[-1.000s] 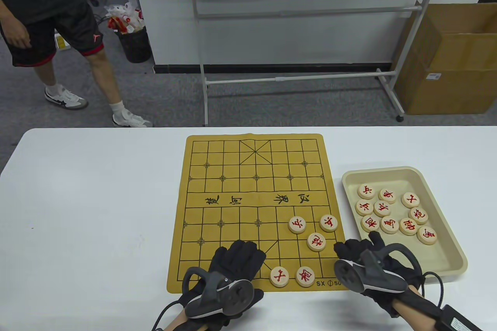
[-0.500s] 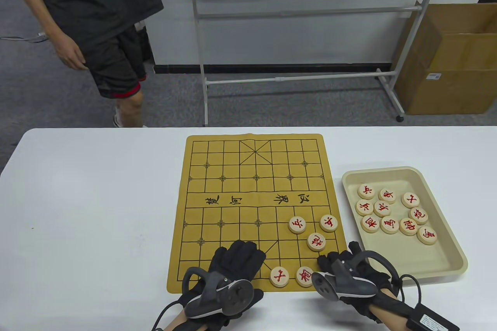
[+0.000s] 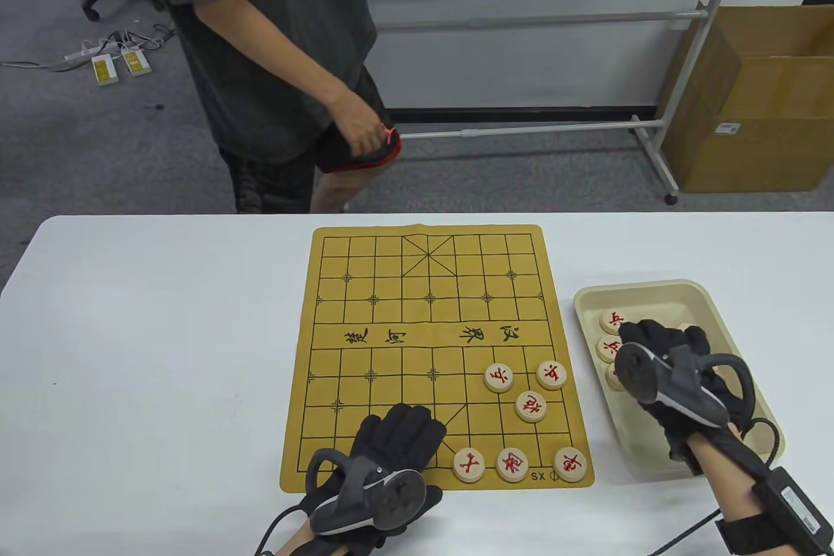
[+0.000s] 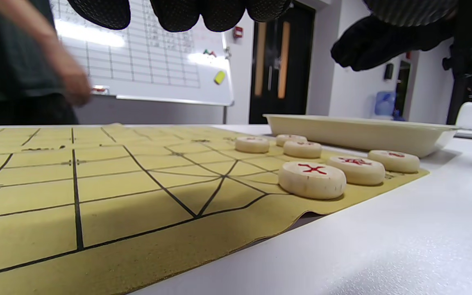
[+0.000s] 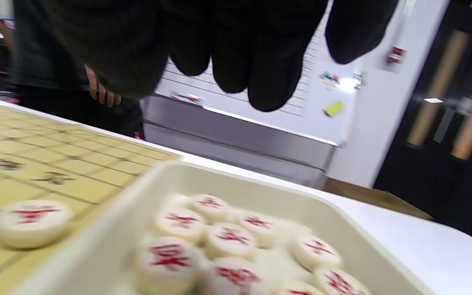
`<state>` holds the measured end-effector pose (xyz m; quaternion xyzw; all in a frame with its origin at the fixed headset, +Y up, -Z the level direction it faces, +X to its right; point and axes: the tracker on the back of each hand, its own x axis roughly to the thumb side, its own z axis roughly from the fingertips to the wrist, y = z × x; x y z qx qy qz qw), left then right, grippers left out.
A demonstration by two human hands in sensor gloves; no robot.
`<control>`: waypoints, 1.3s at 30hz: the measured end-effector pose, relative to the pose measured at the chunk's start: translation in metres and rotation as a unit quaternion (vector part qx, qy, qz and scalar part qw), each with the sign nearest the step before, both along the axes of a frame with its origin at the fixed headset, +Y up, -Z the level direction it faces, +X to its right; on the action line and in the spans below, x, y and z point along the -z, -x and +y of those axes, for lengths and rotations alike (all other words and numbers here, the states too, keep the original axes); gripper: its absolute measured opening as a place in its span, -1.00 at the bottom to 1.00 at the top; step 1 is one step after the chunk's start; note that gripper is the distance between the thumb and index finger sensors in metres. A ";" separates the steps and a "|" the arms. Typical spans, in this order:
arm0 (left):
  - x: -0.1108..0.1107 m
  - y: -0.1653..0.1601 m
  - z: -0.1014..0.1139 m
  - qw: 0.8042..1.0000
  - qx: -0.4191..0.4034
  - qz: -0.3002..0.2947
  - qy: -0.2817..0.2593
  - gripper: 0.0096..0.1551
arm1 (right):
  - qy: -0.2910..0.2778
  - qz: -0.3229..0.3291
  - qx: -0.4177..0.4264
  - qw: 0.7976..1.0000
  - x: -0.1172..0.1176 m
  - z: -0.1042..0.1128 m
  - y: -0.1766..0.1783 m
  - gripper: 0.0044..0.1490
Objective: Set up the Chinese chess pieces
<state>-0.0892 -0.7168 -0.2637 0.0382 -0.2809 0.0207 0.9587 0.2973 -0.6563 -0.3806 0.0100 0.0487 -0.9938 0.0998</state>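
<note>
Tan board (image 3: 391,321) (black grid), cream pieces (image 3: 498,378) marked red.

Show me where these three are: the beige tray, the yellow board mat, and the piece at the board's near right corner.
beige tray (image 3: 658,287), table view, far rim.
yellow board mat (image 3: 391,269), table view, bare far half.
corner piece (image 3: 570,464), table view, top face.

Tray (image 3: 690,291) right of board (image 3: 391,321), pieces (image 3: 515,412) on both

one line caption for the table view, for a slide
Right hand hovers over the tray while six red pieces sit on the board.
</note>
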 end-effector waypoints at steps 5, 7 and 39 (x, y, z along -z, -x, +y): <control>0.000 0.000 0.000 1.000 0.000 -0.001 0.002 0.04 | 0.102 -0.093 0.007 0.990 0.031 -0.031 -0.042 -0.18; 0.000 0.000 0.000 1.000 -0.001 -0.001 0.003 0.04 | 0.127 -0.097 0.006 0.987 0.037 -0.047 -0.047 -0.16; 0.002 0.000 -0.002 1.000 0.004 0.000 0.010 0.03 | 0.121 -0.075 -0.058 0.988 0.037 -0.083 -0.019 -0.02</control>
